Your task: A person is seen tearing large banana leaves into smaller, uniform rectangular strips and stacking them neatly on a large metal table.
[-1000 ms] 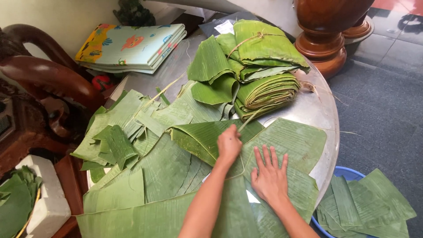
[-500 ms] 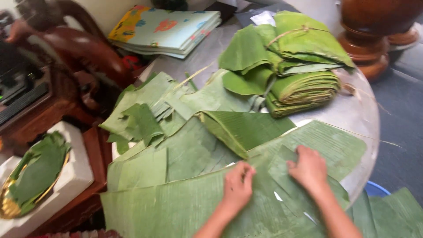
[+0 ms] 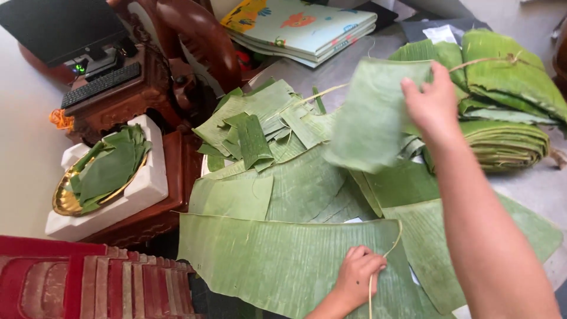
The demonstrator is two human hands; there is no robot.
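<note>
My right hand is raised over the table and grips the top corner of a pale green banana leaf piece, which hangs in the air. My left hand rests low on a large flat banana leaf at the near edge, its fingers closed on a thin pale fibre strip. Between the two hands lie more overlapping leaf sheets on the round metal table.
Cut leaf strips lie heaped left of centre. Folded, tied leaf bundles sit at the right. A folded colourful mat lies at the back. A gold dish of leaves sits on white foam beside a carved wooden chair.
My right hand has lifted a leaf piece off the pile and raised it toward the bundles. My left hand slid down to the near leaf. The view has shifted left.
</note>
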